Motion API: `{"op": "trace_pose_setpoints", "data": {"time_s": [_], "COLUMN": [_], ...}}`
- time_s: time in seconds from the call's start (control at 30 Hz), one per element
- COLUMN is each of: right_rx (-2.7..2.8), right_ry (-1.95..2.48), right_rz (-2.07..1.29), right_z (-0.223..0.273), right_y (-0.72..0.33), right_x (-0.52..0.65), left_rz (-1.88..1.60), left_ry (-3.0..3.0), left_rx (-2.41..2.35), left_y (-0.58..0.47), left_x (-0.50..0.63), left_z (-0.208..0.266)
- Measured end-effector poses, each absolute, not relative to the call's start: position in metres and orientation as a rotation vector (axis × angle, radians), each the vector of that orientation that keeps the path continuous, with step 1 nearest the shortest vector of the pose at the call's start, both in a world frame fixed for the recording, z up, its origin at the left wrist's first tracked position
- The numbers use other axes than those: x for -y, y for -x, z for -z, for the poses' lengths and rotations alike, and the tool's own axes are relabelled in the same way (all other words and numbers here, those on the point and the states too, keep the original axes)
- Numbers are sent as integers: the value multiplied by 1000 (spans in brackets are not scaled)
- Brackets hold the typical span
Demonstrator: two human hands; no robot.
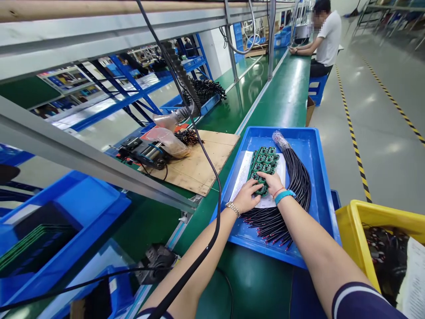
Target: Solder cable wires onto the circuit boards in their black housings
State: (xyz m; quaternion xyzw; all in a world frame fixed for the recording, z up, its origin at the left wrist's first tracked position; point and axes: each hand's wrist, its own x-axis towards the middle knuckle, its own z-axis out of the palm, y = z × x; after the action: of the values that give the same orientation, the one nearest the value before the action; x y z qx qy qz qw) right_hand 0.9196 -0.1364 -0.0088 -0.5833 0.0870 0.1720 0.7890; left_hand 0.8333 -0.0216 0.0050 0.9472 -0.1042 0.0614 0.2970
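Note:
A green circuit board panel [264,160], made of several small boards, lies on printed paper [244,173] in a blue tray [320,170]. My left hand [248,196] holds its near left edge, fingers curled. My right hand [272,182] grips the near right part, with fingertips on top. Whether it is one panel or a stack, I cannot tell. A bundle of black cables [300,175] curves around the paper's right and near sides. Clear wrap covers its far end; its near ends have red tips.
A yellow bin [357,241] stands at the right. On the left are a wooden board [212,164] with a small machine [146,153], and blue bins [109,206]. A black cable [212,166] hangs across my view. A person [328,37] sits farther along the green bench.

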Motion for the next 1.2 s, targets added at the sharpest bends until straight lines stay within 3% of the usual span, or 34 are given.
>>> {"op": "trace_pose_setpoints", "data": {"time_s": [0.17,0.47,0.77,1.0,1.2], "right_rx": [-183,-21,-61,-43,-30], "right_ry": [1196,1055,974,954,974], "right_rz": [-271,-184,-194,-205,-201], "right_z": [-4,-65,-89,-95,-104], "right_y": [-925,-938,-927,-917,-918], "right_x": [150,190,217,229,243], "left_rz": [-188,212,403,201,-304], "left_ry": [-2660,-2906,-3044,-3129,-3081], "left_rx": [57,300,433,355,383], "left_y": [-814,-806,-817,-821,-811], "left_x": [-4,-4,-7,-7,-7], "left_z": [-19,-8,-11,-17,-72]}}
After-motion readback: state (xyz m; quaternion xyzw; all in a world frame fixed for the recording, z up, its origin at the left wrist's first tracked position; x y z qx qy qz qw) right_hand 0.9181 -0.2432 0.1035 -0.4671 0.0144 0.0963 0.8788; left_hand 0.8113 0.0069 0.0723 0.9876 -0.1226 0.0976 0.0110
